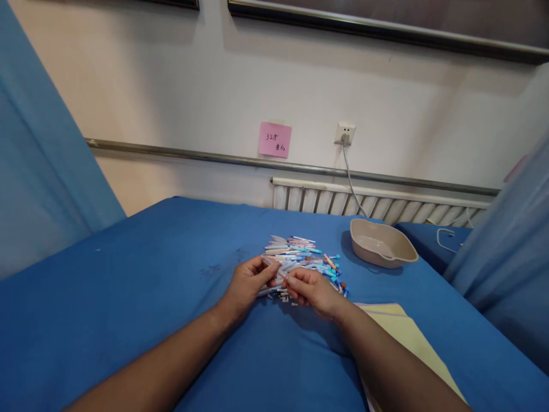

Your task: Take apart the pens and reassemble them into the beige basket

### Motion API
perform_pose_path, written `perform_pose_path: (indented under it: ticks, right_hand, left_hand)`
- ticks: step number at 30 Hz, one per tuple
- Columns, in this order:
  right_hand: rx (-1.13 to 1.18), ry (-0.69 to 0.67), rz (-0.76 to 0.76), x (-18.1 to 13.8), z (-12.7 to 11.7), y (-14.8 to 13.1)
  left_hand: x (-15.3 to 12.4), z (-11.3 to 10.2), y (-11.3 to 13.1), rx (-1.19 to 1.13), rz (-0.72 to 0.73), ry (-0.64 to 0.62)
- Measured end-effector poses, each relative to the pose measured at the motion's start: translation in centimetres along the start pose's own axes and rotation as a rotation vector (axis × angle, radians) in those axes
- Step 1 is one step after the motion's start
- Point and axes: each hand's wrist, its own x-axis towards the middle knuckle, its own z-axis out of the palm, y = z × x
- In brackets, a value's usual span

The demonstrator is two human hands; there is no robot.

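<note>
A heap of pens (295, 247), mostly pale with some teal, blue and orange parts, lies on the blue-covered table (171, 274). In front of the heap, my left hand (253, 276) pinches a slim, pale pen (271, 262) between thumb and fingers. My right hand (312, 289) grips the near end of the same pen, its fingers closed. Whether the pen is whole or in parts is too small to tell. Small white pieces (283, 297) are scattered on the cloth just below my hands. Part of the heap is hidden behind my fingers.
A beige plastic basin (383, 245) stands at the back right of the table. Yellow sheets (398, 329) lie partly under my right forearm. Blue curtains (510, 246) hang on both sides. Behind the table are a white radiator (309, 197) and a plugged-in cable (349, 171).
</note>
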Motion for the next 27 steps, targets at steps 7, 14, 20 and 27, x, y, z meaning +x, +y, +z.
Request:
perform_pose_path:
  ticks: [7, 14, 20, 27]
  right_hand:
    - [-0.355, 0.122, -0.14, 0.7, -0.2, 1.1]
    - [-0.986, 0.293, -0.339, -0.2, 0.3, 0.2]
    - [-1.262, 0.307, -0.343, -0.6, -0.4, -0.6]
    - [-1.337, 0.226, -0.5, -0.6, -1.0, -0.5]
  left_hand:
    - [-0.1, 0.9, -0.4, -0.059, -0.021, 0.115]
    - [0.0, 0.9, -1.8, -0.132, -0.098, 0.126]
    - [0.2, -0.3, -1.0, 0.242, 0.144, 0.071]
    - [-0.4, -1.9, 1.1, 1.099, 0.549, -0.307]
